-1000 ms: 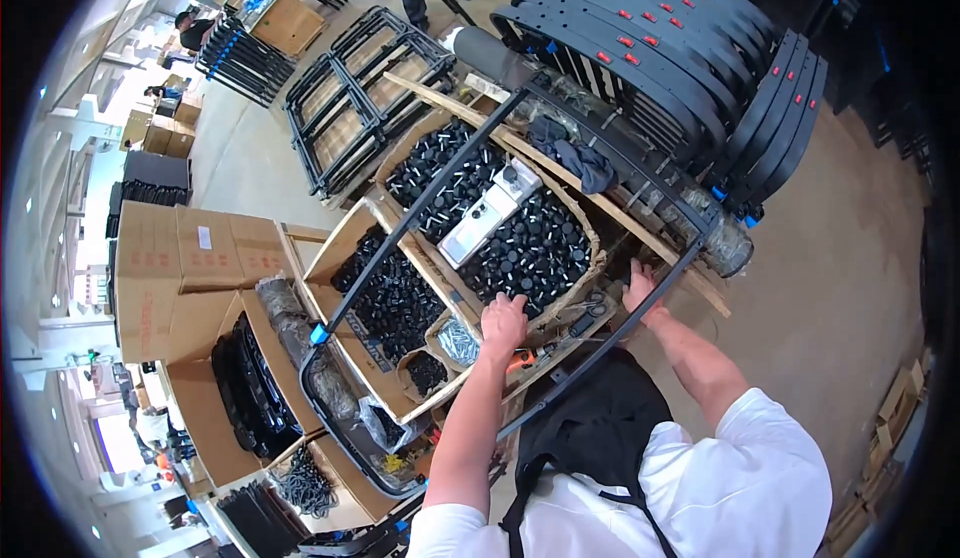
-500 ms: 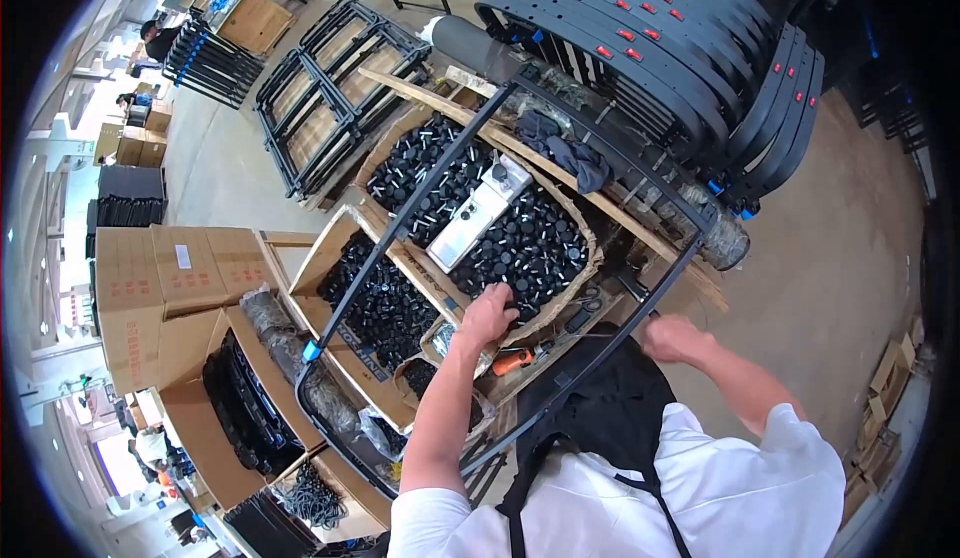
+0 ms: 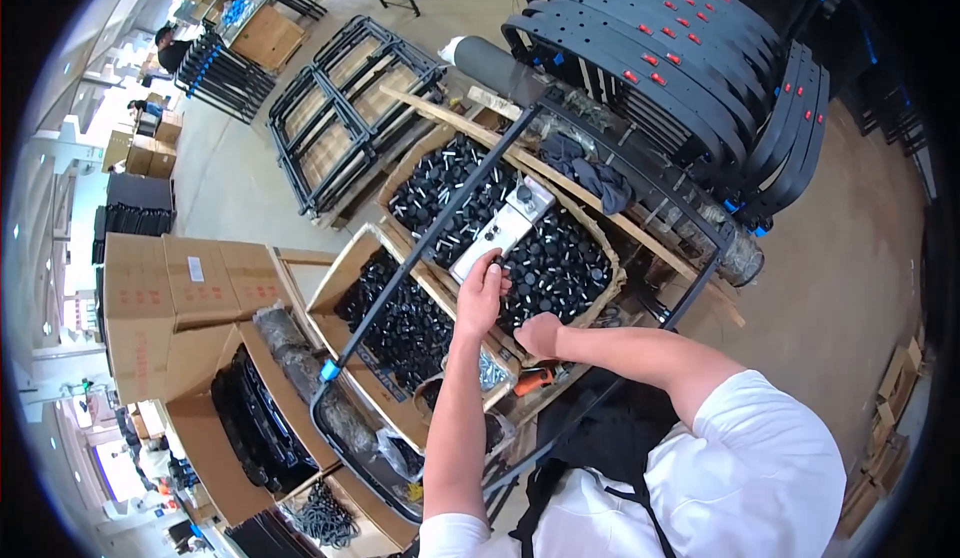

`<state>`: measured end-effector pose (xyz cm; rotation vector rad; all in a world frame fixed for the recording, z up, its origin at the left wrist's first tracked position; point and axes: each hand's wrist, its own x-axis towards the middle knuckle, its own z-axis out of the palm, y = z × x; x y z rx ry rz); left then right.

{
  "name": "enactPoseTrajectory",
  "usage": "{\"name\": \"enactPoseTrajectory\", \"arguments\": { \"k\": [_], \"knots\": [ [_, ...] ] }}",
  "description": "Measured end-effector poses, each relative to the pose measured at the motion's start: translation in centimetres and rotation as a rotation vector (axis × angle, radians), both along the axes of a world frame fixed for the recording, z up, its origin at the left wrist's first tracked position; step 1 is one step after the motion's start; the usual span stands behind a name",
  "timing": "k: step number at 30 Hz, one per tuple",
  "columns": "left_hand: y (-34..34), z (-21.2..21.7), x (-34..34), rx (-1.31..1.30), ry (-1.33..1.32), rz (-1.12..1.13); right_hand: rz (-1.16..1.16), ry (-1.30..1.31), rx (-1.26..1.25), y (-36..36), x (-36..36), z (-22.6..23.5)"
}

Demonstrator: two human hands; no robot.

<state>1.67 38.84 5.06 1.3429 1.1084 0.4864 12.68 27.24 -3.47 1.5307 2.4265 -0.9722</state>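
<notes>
The left hand (image 3: 481, 293) is seen reaching into the carton of black caps (image 3: 560, 258), fingers curled onto a cap just below the white tool (image 3: 505, 226). At four o'clock from it, the right hand (image 3: 540, 335) is clenched; its contents cannot be told. An orange-handled tool (image 3: 532, 379) lies below.

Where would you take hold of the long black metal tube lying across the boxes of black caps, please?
Grip the black tube along its bare middle, coming from above, I would judge. It lies slanted over the open cardboard boxes, its upper side uncovered there, while the blue-capped lower end sits among clutter.
</notes>
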Motion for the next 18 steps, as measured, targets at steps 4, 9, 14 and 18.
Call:
{"name": "enactPoseTrajectory", "arguments": {
  "k": [4, 9, 14, 18],
  "knots": [
    [3.6, 0.0, 3.4, 0.077, -0.013, 0.067, -0.033, 0.057, 0.028, -0.6, 1.6, -1.0],
    [10.9, 0.2, 8.7, 0.550, 0.185, 0.083, -0.224, 0.158, -0.166, -1.3, 5.4, 1.3],
    [16.4, 2.0, 17.8, 0.653, 0.142, 0.030, -0.631, 0.561, -0.125, -3.7, 10.2, 3.3],
    [20.3, 0.3, 20.9, 0.591, 0.232, -0.002, -0.809, 0.822, -0.293, -3.8, 13.0, 8.2]
  ]
}}
